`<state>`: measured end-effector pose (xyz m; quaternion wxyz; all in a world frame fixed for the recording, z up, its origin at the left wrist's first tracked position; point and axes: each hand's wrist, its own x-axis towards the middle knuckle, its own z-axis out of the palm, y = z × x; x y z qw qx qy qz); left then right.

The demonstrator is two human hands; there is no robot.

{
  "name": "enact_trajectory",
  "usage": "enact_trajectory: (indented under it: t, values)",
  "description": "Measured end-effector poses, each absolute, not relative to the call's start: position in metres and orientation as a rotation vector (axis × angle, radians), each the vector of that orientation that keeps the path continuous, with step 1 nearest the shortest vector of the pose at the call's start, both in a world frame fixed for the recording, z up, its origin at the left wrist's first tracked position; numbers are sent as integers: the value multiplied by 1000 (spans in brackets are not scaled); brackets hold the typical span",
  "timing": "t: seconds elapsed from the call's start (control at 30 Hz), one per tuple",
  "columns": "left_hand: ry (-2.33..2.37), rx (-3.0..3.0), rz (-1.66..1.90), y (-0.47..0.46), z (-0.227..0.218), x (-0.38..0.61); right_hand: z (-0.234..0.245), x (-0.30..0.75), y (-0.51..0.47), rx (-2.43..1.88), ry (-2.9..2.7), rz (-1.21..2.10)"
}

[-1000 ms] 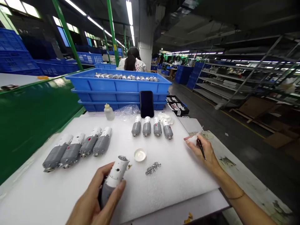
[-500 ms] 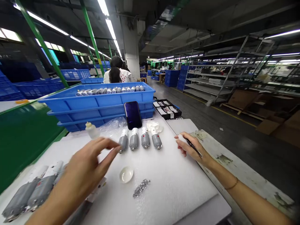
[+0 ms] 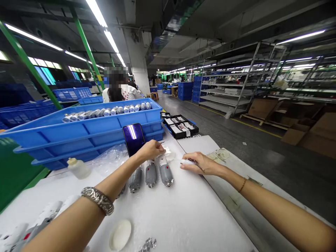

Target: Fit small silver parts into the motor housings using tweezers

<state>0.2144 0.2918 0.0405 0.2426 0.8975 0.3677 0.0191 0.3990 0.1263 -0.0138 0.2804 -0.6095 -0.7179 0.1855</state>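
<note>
My left hand [image 3: 152, 149] reaches over the row of grey-and-white cylindrical motors [image 3: 166, 173], its fingers pinched together against a crumpled white tissue [image 3: 170, 154]. What lies between the fingertips is hidden. In my right hand [image 3: 201, 162] are a thin dark pen-like tool [image 3: 197, 165] and a small white piece [image 3: 187, 162], held above the table's right edge. Motors stand side by side just below my left wrist, partly covered by it. Nearer to me are a round white dish [image 3: 120, 234] and a pile of small metal parts [image 3: 148, 245].
Stacked blue crates [image 3: 105, 124] with motors on top stand behind, a phone [image 3: 133, 138] leaning on them. A plastic bottle [image 3: 78, 168] and clear bag [image 3: 111, 157] lie left. More motors [image 3: 39, 224] are front left. A black tray [image 3: 181, 126] sits beyond; a person [image 3: 120, 92] sits farther back.
My left hand has moved forward and right, from beside the motors to the tissue, and its fingers have closed. My right hand has shifted slightly left, still holding the tool. The view has turned.
</note>
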Motion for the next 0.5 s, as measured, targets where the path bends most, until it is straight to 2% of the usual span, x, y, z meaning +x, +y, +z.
enact_trajectory:
  t: [0.5]
  values:
    - [460,2611,-79,316,43,218,-16,414,155,-1788,-2054,358]
